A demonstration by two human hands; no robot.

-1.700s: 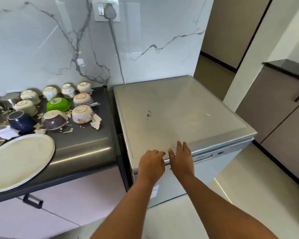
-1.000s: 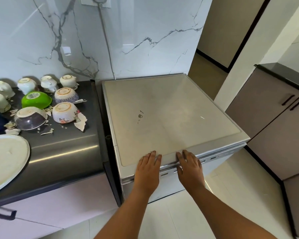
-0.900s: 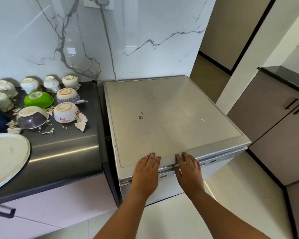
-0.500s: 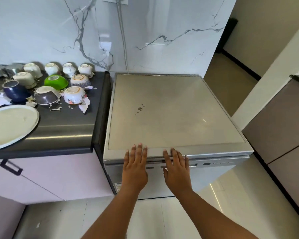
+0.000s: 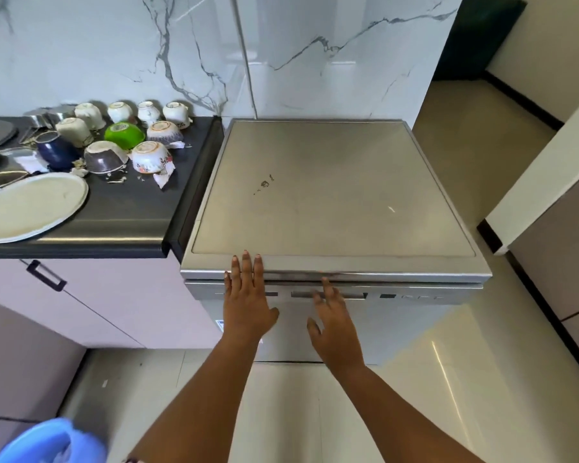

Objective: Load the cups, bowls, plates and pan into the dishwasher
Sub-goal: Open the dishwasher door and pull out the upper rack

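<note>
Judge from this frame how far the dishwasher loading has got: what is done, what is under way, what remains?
Done: nothing loaded; the dishwasher looks shut. Under way: the left hand rests on its top front edge and the right hand reaches toward the door handle, seemingly to open it. Left: the green bowl, the cups, the white plate all sit on the counter.

We see a brushed, matt metal dishwasher (image 5: pixel 318 192), a dark matt bench (image 5: pixel 114 218), and glossy marble wall (image 5: pixel 315 45).

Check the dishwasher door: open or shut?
Shut. The dishwasher door front sits flush under the top panel, with no racks showing. Both hands, left and right, are at its handle strip.
</note>
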